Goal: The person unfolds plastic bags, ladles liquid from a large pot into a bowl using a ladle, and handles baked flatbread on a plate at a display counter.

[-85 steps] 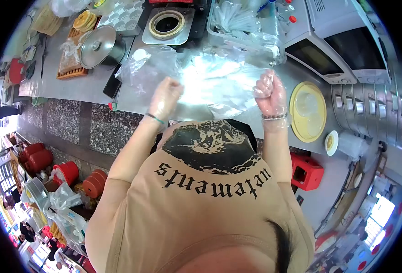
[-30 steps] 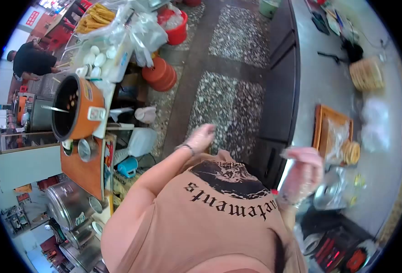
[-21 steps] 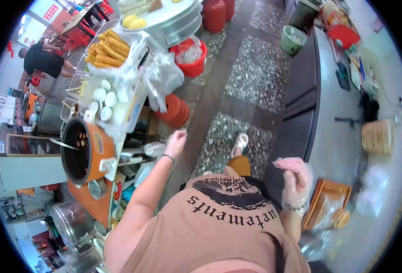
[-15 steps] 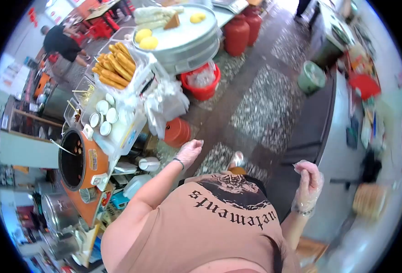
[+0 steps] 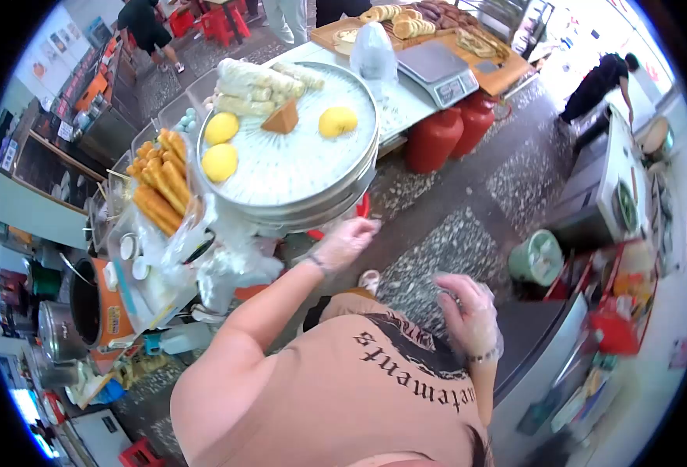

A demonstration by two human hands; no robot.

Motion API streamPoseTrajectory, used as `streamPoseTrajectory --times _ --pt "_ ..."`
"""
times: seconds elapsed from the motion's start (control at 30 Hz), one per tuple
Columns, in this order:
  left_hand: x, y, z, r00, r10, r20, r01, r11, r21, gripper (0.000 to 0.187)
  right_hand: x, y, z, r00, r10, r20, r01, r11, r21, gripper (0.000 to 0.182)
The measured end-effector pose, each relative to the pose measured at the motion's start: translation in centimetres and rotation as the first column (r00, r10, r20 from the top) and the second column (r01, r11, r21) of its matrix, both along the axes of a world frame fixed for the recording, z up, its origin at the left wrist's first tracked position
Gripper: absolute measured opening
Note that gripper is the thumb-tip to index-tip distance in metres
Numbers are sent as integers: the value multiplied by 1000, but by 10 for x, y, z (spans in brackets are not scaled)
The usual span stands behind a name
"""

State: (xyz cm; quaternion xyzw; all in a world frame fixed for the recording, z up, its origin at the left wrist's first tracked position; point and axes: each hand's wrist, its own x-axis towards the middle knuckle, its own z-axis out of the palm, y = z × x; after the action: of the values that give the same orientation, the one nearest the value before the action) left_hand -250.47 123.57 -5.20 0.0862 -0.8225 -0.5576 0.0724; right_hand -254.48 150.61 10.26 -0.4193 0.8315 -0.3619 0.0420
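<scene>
My left hand (image 5: 347,243), in a clear plastic glove, is just below the near rim of the round steamer tray (image 5: 258,175). Its fingers are bent and drawn together, with nothing visible in them. My right hand (image 5: 469,313), also gloved, hangs over the floor in front of my body, thumb and fingers apart and empty. On the tray are yellow buns (image 5: 337,121), a brown wedge-shaped piece (image 5: 281,117) and a stack of wrapped pale rolls (image 5: 244,87). Fried dough sticks (image 5: 161,180) stand in plastic left of the tray.
A scale (image 5: 437,71) and a board of baked goods (image 5: 477,48) lie beyond the tray. Red gas cylinders (image 5: 434,142) stand under the table. A green bucket (image 5: 536,258) is at right. One person (image 5: 599,84) bends at far right, another (image 5: 143,25) stands far left.
The view has turned and moved nearer the steamer tray, bringing the scale and board into view. My right hand now shows closer to my left hand. Both remain empty.
</scene>
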Motion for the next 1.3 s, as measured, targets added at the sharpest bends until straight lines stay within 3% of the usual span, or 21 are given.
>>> streamPoseTrajectory --times 0.03,0.1,0.17,0.27,0.37,0.4,0.47,0.5,0.53,0.6,0.67,0.73,0.8,0.83,0.87,0.9,0.97,1.0,1.07,1.2,1.3 --pt "-41 11 -2 997 -37 -74 36 999 -13 20 -25 8 2 1000 24 -5 -24 1000 15 20" --pt "-122 35 28 992 -116 -57 118 993 24 22 -81 26 3 979 -203 9 203 978 45 19" --pt "-178 52 74 971 -233 -49 224 964 -142 26 -135 52 -19 944 -327 46 326 945 30 17" --pt "-245 64 47 933 -288 -215 242 946 -216 52 -217 91 -64 910 -392 132 391 920 36 18" --pt "-277 39 56 983 -171 65 172 985 -17 57 -308 84 -88 910 -322 261 320 946 50 21" --pt "-285 30 38 997 -78 14 79 974 -211 66 -344 73 -95 920 -231 316 233 972 33 26" --pt "-290 20 22 980 201 -5 -200 969 -145 66 -409 38 -90 971 -66 229 34 989 142 36" --pt "-286 18 50 951 294 98 -283 952 -115 64 -434 14 -79 975 21 223 -57 986 159 41" --pt "-287 17 37 918 394 45 -396 917 46 64 -461 -6 -81 967 141 213 -170 978 121 47" --pt "-292 11 41 852 519 73 -516 855 -56 62 -497 -55 -68 921 311 234 -329 944 40 48" --pt "-291 16 53 790 594 155 -589 804 -81 62 -511 -96 -58 846 457 273 -470 883 -23 48" --pt "-290 17 30 645 762 -49 -762 637 -120 58 -519 -139 -51 763 610 215 -641 758 124 50" --pt "-288 23 28 544 835 -87 -839 541 -52 54 -518 -177 -56 639 746 187 -769 622 148 52" --pt "-284 22 29 461 879 -119 -884 467 21 51 -511 -192 -56 586 787 192 -810 561 172 52" --pt "-275 17 30 439 877 -195 -895 409 -176 44 -504 -207 -59 551 807 212 -834 524 170 52" --pt "-267 11 28 441 877 -190 -893 410 -183 44 -495 -222 -64 550 807 218 -835 525 164 52" --pt "-250 -5 28 216 952 -218 -976 216 -27 42 -479 -248 -75 457 853 254 -889 450 87 51" --pt "-241 -17 30 226 947 -229 -974 226 -27 42 -473 -259 -81 441 862 249 -896 438 69 52" --pt "-226 -44 32 106 914 -390 -966 1 -259 46 -467 -277 -68 441 840 315 -887 461 15 53" --pt "-211 -88 7 227 914 -335 -880 45 -474 58 -483 -306 -78 573 748 334 -808 585 75 55" --pt "-220 -95 11 271 911 -311 -886 110 -450 55 -512 -311 -100 739 602 303 -669 712 216 53"
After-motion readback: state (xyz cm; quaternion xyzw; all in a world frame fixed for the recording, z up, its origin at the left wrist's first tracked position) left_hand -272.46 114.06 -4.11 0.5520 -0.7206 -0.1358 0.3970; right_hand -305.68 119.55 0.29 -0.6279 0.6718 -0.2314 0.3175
